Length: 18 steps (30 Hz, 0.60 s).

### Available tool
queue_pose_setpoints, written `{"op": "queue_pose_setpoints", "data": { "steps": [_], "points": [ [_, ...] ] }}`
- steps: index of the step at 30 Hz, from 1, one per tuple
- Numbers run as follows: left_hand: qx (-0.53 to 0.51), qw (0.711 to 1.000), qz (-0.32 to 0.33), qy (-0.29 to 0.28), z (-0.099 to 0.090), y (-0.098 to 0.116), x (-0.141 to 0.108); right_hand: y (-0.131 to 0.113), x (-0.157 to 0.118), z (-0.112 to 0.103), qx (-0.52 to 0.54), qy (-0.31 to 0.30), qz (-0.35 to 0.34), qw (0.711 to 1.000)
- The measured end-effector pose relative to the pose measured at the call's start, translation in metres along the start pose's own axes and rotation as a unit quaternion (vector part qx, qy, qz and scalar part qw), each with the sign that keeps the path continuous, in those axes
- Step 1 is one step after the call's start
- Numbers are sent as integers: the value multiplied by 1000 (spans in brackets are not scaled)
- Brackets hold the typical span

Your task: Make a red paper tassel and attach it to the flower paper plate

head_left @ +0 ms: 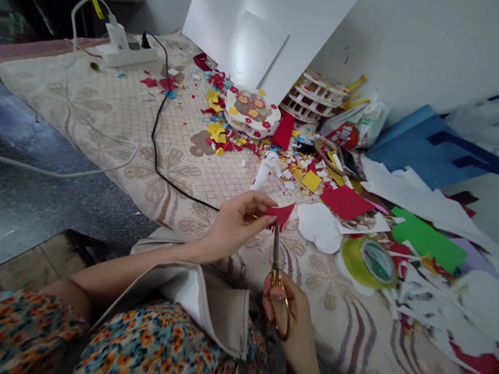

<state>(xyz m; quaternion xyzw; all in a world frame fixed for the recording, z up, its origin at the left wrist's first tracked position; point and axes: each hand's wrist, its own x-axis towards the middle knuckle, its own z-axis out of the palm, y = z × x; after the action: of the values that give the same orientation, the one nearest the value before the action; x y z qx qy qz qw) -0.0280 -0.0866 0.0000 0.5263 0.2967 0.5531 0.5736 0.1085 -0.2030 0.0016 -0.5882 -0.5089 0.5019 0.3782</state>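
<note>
Near the table's front edge, my left hand (pixel 243 218) pinches a small red piece (pixel 283 214) whose lower edge is cut into a fringe. Gold-handled scissors (pixel 275 271) point up and away from me, their blade tips at that fringe. Fingers of my right hand (pixel 290 309) are wrapped round the scissors' handles. Just beyond my left hand lies a white glue gun (pixel 266 169), with a black cord running off to the left. A white cloud-like cutout (pixel 320 227) rests right of the red piece.
A round decorated piece (pixel 251 112) stands at the back among red and yellow scraps. On the right are a yellow ribbon roll (pixel 368 262), a green sheet (pixel 429 239), white offcuts and a blue bag (pixel 424 144). A power strip (pixel 126 55) sits back left.
</note>
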Motion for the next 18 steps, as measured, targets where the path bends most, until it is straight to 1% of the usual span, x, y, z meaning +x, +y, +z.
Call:
{"op": "queue_pose_setpoints", "data": {
  "steps": [4,8,18],
  "points": [
    [-20,1000,-15,-3,0,2,0,0,0,0,-7,11,-7,1000],
    [-27,1000,-15,-1,1,3,1,2,1,0,-10,11,-12,1000],
    [-33,999,-22,-4,0,2,0,7,1,0,21,22,-2,1000]
  ]
}}
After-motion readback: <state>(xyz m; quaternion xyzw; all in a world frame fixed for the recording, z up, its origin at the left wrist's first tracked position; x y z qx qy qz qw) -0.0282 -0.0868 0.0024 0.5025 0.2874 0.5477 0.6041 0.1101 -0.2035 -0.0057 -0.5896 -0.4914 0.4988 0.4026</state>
